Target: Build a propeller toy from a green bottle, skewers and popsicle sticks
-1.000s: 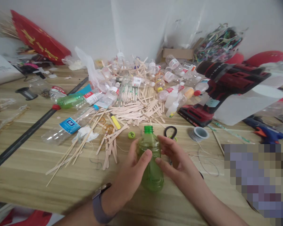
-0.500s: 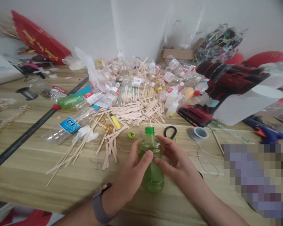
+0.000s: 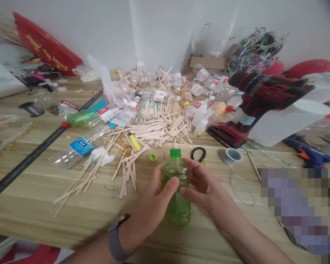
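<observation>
The green bottle (image 3: 178,209) is at the near side of the tabletop (image 3: 90,216), between the two hands, its bare threaded neck pointing up and away from the person; whether its base rests on the wood or hangs just above it, I cannot tell. The left hand (image 3: 151,203) has the surer grip, grasping the bottle with the thumb laid across the front and the fingers along the left side. The right hand (image 3: 210,194) curves about the other side, thumb tip over the front and fingers by the shoulder, palm well off the plastic; whether its grip bears any of the hold does not show. To handle the bottle well, the left should probably carry the hold while the right only steadies it, since such thin walls look likely to dent under a hard squeeze from both thumbs. Pressure is best spread along the fingers, and any turning done slowly, with the neck clear of the fingertips. A yellow-green cap (image 3: 153,157) lies just left of the neck, the black loop (image 3: 198,154) to its right, and loose thread (image 3: 246,204) trails beyond the right hand, so elbows and wrists would do well to move narrowly.
</observation>
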`<state>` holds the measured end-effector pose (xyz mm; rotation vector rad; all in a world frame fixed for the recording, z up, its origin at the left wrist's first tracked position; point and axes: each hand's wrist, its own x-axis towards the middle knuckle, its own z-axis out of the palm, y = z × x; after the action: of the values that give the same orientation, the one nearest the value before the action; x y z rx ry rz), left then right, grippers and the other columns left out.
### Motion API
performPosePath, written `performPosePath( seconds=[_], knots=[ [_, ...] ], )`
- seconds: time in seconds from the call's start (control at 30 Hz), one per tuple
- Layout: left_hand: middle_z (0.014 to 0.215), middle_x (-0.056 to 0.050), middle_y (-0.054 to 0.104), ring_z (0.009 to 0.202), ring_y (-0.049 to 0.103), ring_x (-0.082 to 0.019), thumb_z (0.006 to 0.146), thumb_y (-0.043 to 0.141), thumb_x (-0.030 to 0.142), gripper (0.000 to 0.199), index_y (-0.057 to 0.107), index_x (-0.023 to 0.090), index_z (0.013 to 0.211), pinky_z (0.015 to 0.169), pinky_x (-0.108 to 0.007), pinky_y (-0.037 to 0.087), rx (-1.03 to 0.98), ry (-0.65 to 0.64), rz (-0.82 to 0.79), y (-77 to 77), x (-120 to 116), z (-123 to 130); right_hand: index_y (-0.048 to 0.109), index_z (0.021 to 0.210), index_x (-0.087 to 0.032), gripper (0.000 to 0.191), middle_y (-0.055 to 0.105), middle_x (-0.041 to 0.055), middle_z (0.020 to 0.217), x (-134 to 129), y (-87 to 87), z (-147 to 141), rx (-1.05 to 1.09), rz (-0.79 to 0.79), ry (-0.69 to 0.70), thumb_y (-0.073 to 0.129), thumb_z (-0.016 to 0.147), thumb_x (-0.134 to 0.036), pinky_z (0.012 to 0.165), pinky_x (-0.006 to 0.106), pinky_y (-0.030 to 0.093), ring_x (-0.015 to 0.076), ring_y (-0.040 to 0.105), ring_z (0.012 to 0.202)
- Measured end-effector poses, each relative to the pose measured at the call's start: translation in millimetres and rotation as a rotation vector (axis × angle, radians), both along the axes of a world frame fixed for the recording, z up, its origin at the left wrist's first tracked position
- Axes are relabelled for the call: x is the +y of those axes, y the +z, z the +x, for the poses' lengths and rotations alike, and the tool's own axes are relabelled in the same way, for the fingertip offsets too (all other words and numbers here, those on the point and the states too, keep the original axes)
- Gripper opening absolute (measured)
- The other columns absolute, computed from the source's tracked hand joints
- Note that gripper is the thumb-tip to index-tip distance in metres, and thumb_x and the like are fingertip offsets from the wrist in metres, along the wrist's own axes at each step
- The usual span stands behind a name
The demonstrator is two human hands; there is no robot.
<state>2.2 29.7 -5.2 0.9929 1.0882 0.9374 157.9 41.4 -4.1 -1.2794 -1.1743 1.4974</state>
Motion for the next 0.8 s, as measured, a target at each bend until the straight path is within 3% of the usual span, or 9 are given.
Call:
performPosePath(
  seconds=[0.33, 0.53, 0.8],
  knots=[
    [0.133, -0.001, 0.061, 0.125, 0.053, -0.02, 0.089, 0.057, 0.049, 0.049, 0.046, 0.029, 0.132, 0.101, -0.031, 0.044, -0.018, 0.011, -0.009, -2.5, -0.4, 1.2, 0.057, 0.122, -0.029, 0.056, 0.062, 0.0058, 0.125, -1.5, 4.0, 1.6, 0.111, -0.04, -0.024, 0.077, 0.071, -0.036, 0.095, 0.04, 0.046, 0.0251, 0.057, 0.113],
    [0.134, -0.003, 0.059, 0.125, 0.052, -0.02, 0.089, 0.057, 0.049, 0.052, 0.042, 0.028, 0.135, 0.106, -0.034, 0.04, -0.057, 0.012, -0.008, -5.9, -0.3, 1.9, 0.053, 0.126, -0.03, 0.061, 0.059, 0.0047, 0.128, -0.9, -3.1, 0.8, 0.052, -0.017, -0.03, 0.078, 0.07, -0.034, 0.097, 0.042, 0.044, 0.0253, 0.055, 0.115],
    [0.134, -0.005, 0.058, 0.129, 0.049, -0.022, 0.089, 0.057, 0.048, 0.054, 0.04, 0.026, 0.135, 0.105, -0.035, 0.04, -0.039, -0.019, 0.003, -1.3, -0.9, 2.0, 0.054, 0.123, -0.029, 0.058, 0.064, 0.0049, 0.12, -4.0, 3.6, -3.2, 0.08, -0.022, -0.045, 0.078, 0.071, -0.04, 0.09, 0.037, 0.05, 0.0237, 0.06, 0.108]
  ],
)
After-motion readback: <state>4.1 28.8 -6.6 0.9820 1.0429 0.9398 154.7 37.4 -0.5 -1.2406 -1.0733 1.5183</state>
